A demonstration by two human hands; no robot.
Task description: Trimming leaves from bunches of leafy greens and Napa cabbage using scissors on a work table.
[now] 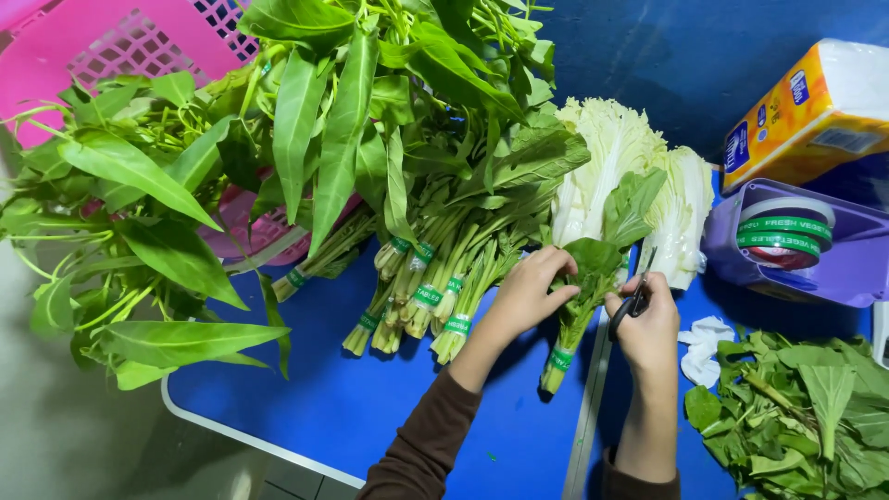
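My left hand [528, 294] rests on a small bunch of leafy greens [582, 296] lying on the blue table [343, 407], fingers curled over its leaves. A green tape band wraps the bunch near its stem end. My right hand [648, 329] grips dark scissors [634, 296] right beside the bunch, blades pointing up. Left of my hands lie several taped bunches of greens [435, 287].
A big heap of long-leaved greens [185, 185] spills from a pink basket [120, 46]. Two napa cabbages [630, 176] lie behind the bunch. A purple tape dispenser [787, 236], a tissue pack [815, 102], a crumpled tissue [704, 347] and loose leaves [806, 407] sit right.
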